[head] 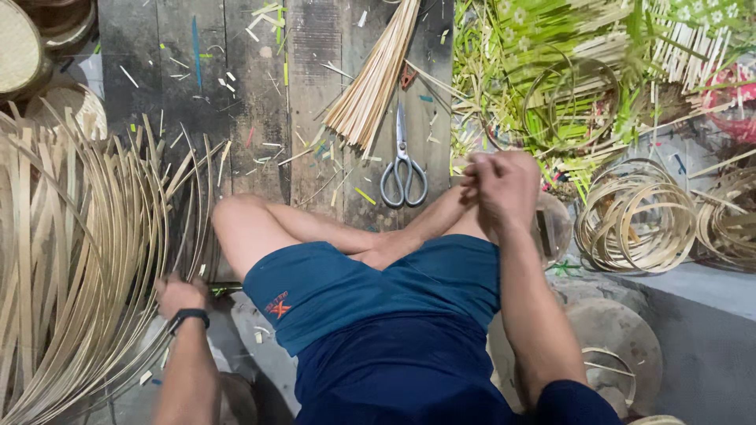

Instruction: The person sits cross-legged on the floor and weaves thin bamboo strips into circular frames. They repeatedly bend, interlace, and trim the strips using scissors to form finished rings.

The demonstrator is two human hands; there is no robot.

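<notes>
person seated cross-legged on a dark plank floor (260, 94), blue shorts, bare knees.

left hand (179, 296): low at the left, black wristband on the wrist, fingers curled down among the long bamboo strips (71, 260) that fan up and outward in a large curved heap. the grip itself is hidden by the strips; cannot tell whether it is closed on one strip or only resting on them.

right hand (504, 189): raised above the right knee, fingers drawn together in a loose fist, tips pinched. what it pinches is too thin or blurred to make out.

steel scissors (402, 169) lie flat on the floor just ahead of the knees, blades pointing away, handles toward the person. a bundle of thin pale splints (374, 75) lies slanted just beyond, its cut end near the scissor tips.

to the right: coiled bamboo hoops (636, 216) stacked on the floor, with a heap of green and pale offcuts (551, 71) behind them. short scraps scattered over the planks.
</notes>
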